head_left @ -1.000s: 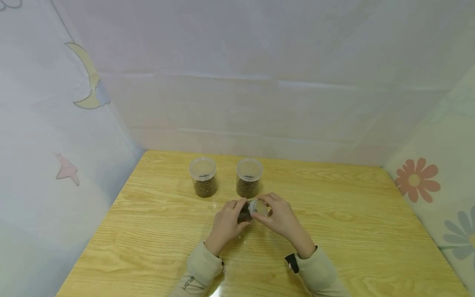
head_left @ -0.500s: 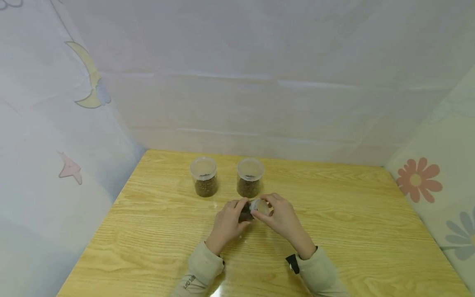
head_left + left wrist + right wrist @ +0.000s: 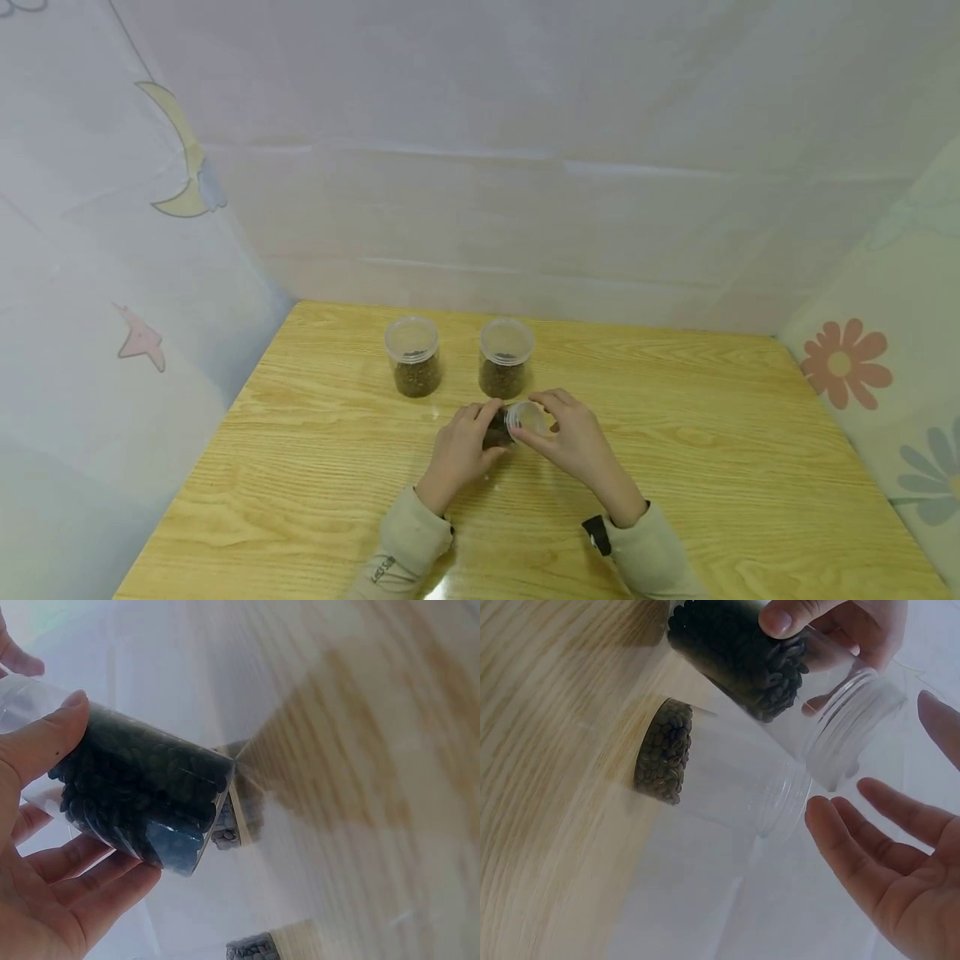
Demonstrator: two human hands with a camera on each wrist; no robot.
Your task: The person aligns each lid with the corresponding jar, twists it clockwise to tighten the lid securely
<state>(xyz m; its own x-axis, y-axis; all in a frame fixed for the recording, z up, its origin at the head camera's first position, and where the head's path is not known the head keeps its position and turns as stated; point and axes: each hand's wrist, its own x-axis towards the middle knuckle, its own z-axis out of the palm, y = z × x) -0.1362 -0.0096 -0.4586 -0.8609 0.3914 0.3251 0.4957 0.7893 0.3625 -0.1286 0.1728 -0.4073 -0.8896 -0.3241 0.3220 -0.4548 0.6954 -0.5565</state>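
My left hand (image 3: pixel 456 450) grips the body of a clear plastic jar (image 3: pixel 142 787), tilted on its side, with dark beans gathered toward its base. The thumb lies across the near side and the fingers pass underneath. Pointing right, the jar's clear ridged top end (image 3: pixel 855 727) sits within the spread of my right hand (image 3: pixel 573 442). In the right wrist view the thumb and fingers (image 3: pixel 847 840) of that hand stand bent around this top, with a gap to it. Behind the hands, two more clear jars stand upright, a left jar (image 3: pixel 416 375) and a right jar (image 3: pixel 504 377), each partly filled with dark beans.
Everything is over a wood-grain table (image 3: pixel 712 433). A pale cloth backdrop (image 3: pixel 487 208) rises behind the far edge, with printed side walls left and right. The right upright jar stands close beyond the fingertips.
The right hand's fingers have loosened from the jar's top and the hand has shifted slightly right. The held jar's top has turned a little. The left hand keeps its grip.
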